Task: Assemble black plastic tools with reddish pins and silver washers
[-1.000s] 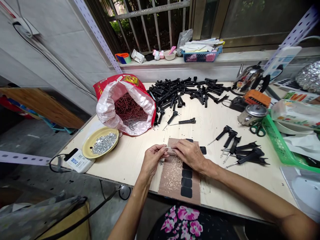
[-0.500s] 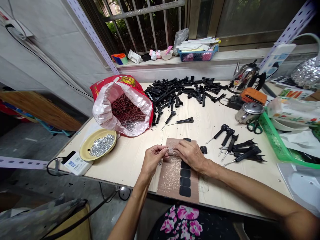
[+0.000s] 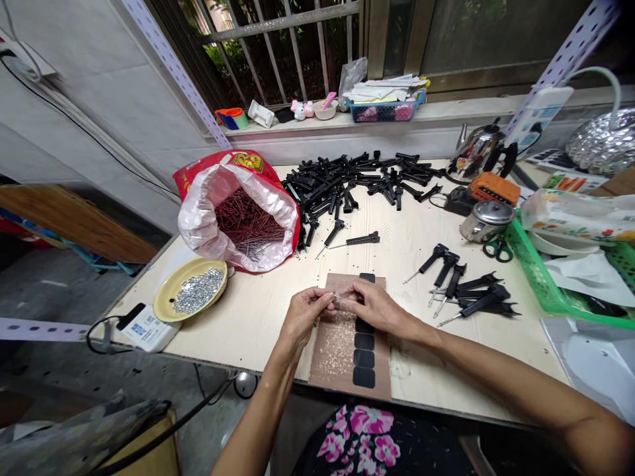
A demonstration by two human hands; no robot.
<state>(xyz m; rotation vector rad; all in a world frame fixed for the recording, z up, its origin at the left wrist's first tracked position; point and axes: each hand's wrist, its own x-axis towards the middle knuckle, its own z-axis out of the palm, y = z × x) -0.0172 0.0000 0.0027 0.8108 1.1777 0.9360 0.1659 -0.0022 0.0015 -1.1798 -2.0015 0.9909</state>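
Observation:
Over a brown board at the table's front edge, my left hand and my right hand meet fingertip to fingertip. Both pinch a thin, shiny piece, too small to identify. Beneath my hands, pale specks are scattered across the board. A column of black rounded squares lines its right side, partly hidden by my right hand. To the right lie several black-handled pieces with thin metal shafts.
A red bag of thin reddish rods and a yellow dish of small silvery parts stand left. Black handles are heaped at the back. A metal pot, scissors and green basket are right.
My right hand has turned, its fingers now drawn into a pinch instead of lying over the board. A black square right of the board is no longer visible. The view has shifted slightly.

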